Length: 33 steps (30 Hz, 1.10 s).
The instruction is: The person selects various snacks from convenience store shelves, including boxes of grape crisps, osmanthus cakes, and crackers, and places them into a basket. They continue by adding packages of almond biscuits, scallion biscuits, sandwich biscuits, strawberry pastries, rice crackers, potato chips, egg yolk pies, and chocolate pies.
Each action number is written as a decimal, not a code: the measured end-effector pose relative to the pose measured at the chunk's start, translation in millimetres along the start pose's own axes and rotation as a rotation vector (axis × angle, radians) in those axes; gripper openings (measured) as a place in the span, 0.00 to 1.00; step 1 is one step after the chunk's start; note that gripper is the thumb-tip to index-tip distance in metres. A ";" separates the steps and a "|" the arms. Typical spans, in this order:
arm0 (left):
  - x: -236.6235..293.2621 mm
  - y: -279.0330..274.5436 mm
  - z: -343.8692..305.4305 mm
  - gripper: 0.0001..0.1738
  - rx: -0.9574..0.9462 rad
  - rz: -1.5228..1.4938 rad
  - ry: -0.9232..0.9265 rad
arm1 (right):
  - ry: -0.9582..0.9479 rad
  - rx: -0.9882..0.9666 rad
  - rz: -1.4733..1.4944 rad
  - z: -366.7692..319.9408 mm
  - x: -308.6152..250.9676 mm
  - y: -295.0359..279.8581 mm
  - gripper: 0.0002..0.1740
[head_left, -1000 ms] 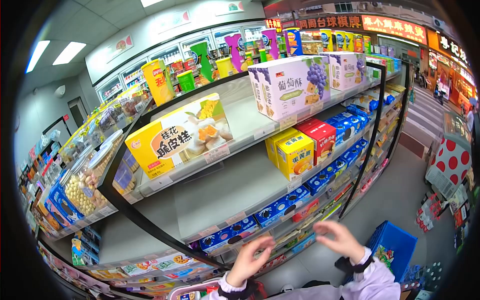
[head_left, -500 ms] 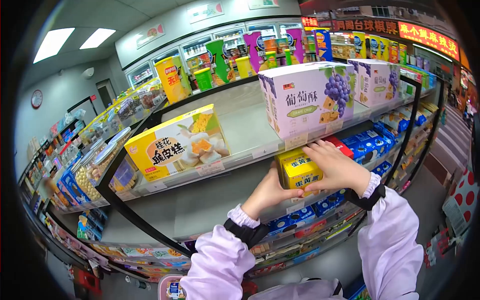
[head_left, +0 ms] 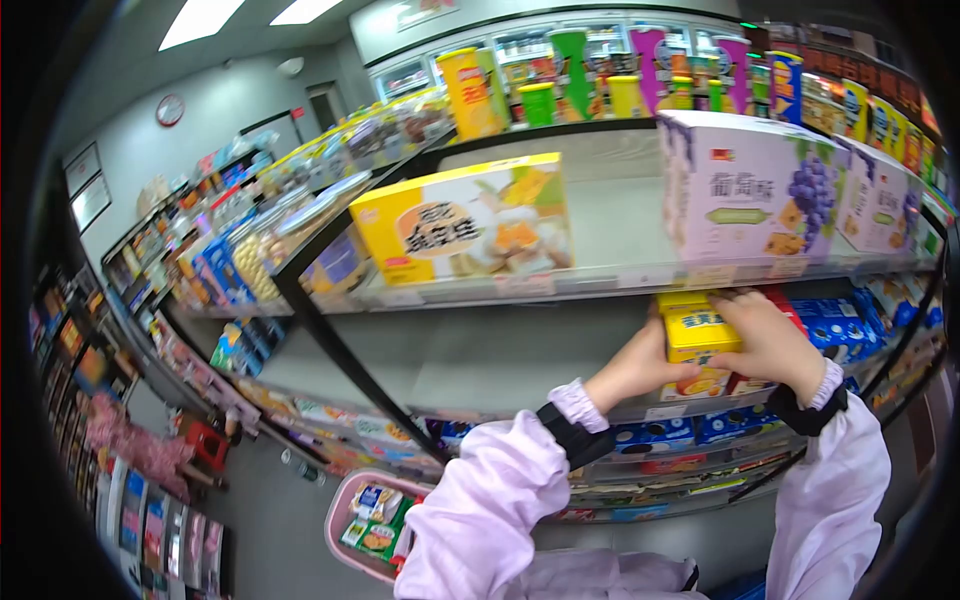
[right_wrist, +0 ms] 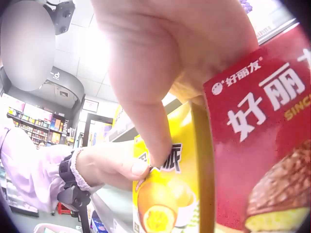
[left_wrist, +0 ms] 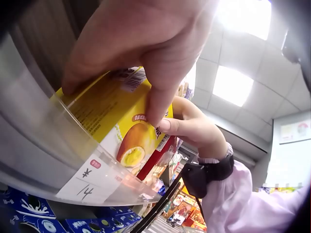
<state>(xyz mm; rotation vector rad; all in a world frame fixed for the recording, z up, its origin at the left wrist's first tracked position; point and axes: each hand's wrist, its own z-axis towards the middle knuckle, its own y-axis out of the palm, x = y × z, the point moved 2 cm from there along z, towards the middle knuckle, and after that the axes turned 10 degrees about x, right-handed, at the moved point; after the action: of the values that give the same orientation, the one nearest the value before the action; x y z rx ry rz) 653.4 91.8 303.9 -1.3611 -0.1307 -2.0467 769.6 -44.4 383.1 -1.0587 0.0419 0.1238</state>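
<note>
A yellow snack box (head_left: 698, 335) sits on the second shelf, between both hands. The left hand (head_left: 640, 362) grips its left side, thumb across the front; in the left wrist view its fingers (left_wrist: 82, 68) reach along the side of the yellow box (left_wrist: 114, 114). The right hand (head_left: 775, 345) holds the box from the top and right, its thumb (right_wrist: 158, 145) pressing the front of the yellow box (right_wrist: 167, 194). A red box (right_wrist: 262, 141) stands immediately right of the yellow one. The fingertips behind the box are hidden.
Above are a yellow carton (head_left: 465, 220) and purple grape cartons (head_left: 750, 190) on the top shelf (head_left: 610, 220). Blue packets (head_left: 835, 325) lie right of the hands. A black shelf post (head_left: 345, 355) slants at left. A pink basket (head_left: 335, 520) with packets is below; a person (head_left: 135, 440) is far left.
Both hands came from in front of the shelves to the yellow box and now grip it. The head view has swung left, bringing the pink basket and the person into sight.
</note>
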 end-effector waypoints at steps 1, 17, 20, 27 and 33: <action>-0.1 1.7 -1.6 0.52 0.039 -0.018 0.020 | -0.005 0.029 0.013 0.2 -2.2 2.0 0.39; 17.0 -90.3 -52.5 0.53 0.013 -0.003 -0.043 | 0.093 0.212 0.397 26.3 -67.1 53.2 0.43; 7.0 -93.3 -58.1 0.54 0.038 -0.038 -0.005 | 0.141 0.270 0.450 22.1 -65.2 68.6 0.48; -5.9 -92.8 -68.0 0.59 0.084 0.220 -0.037 | 0.302 0.199 0.707 2.4 -51.0 100.4 0.56; -2.2 -89.5 -72.1 0.50 0.037 0.206 -0.047 | 0.283 -0.024 0.811 1.1 -52.2 108.8 0.44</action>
<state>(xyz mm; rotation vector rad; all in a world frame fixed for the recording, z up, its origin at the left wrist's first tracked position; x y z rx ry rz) 545.9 131.3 293.6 -1.3421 -0.0465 -1.8340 704.6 5.0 294.3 -1.0242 0.7296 0.7055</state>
